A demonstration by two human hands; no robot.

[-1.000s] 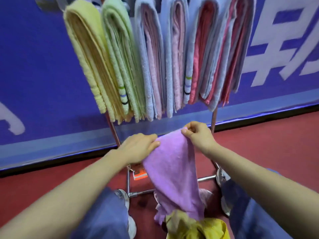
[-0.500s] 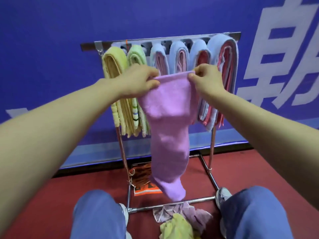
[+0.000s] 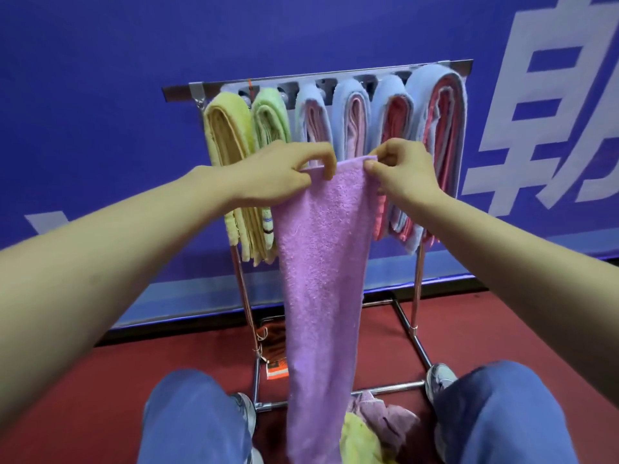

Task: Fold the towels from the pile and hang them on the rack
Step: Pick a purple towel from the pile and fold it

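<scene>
Towel lifted, that's the change. A second ago both hands held the purple towel (image 3: pixel 321 279) low, beneath the hung ones. Now its top edge is up level with the row on the rack (image 3: pixel 177 92), much as half a second back. It hangs straighter and longer, though, with its tail reaching down beside the pile (image 3: pixel 375 426) on the red floor (image 3: pixel 100 380).

The left hand (image 3: pixel 278 175) pinches the top left corner, its index finger (image 3: pixel 330 162) hooked over the edge. The right hand (image 3: pixel 405 172) pinches the top right corner between thumb (image 3: pixel 371 167) and curled fingers. The edge is stretched between them in front of the blue-and-pink towels (image 3: pixel 351 122), not yet on any bar. The yellow towel (image 3: pixel 227 128) and green towel (image 3: pixel 269 118) hang further left.
</scene>
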